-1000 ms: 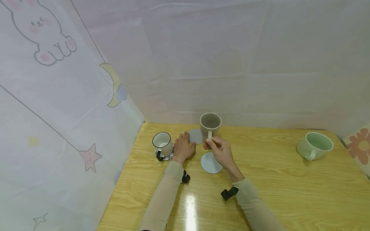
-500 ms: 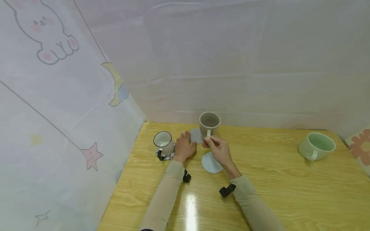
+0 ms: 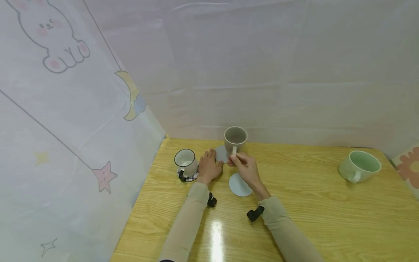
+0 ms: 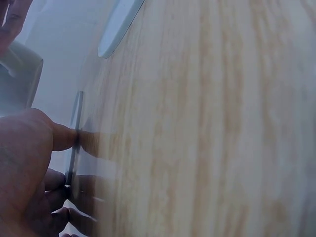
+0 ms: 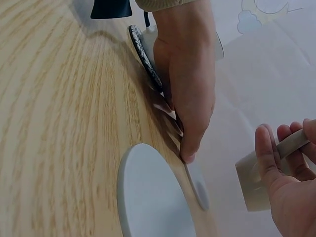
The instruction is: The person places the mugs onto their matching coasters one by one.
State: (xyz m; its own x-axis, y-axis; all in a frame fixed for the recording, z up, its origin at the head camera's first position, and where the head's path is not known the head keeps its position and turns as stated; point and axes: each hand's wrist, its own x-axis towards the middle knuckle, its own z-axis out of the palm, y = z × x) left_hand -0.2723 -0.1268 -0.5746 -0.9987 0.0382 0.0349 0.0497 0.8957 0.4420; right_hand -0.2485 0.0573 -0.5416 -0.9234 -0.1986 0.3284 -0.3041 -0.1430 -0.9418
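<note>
My right hand (image 3: 247, 168) pinches the handle of a grey-beige mug (image 3: 231, 145). In the right wrist view the mug (image 5: 253, 182) hangs upright off the table, beside a grey round coaster (image 5: 198, 185). From the head, the mug overlaps the right part of that coaster (image 3: 221, 154). My left hand (image 3: 208, 168) lies on the table at the coaster's left side, fingers extended. Its thumb touches the coaster's edge (image 4: 75, 118) in the left wrist view. Left of this hand, a white mug (image 3: 186, 163) with a black rim and handle stands on a checked coaster (image 3: 193, 178).
A pale blue round coaster (image 3: 240, 185) lies on the wooden table (image 3: 327, 218), just below my right hand. Far to the right stands a wide green mug (image 3: 358, 167). A light cloth backdrop (image 3: 278, 72) rises behind the table's back edge.
My right hand has carried the grey-beige mug slightly left, further over the grey coaster. My left hand keeps its place; the camera view has shifted a little.
</note>
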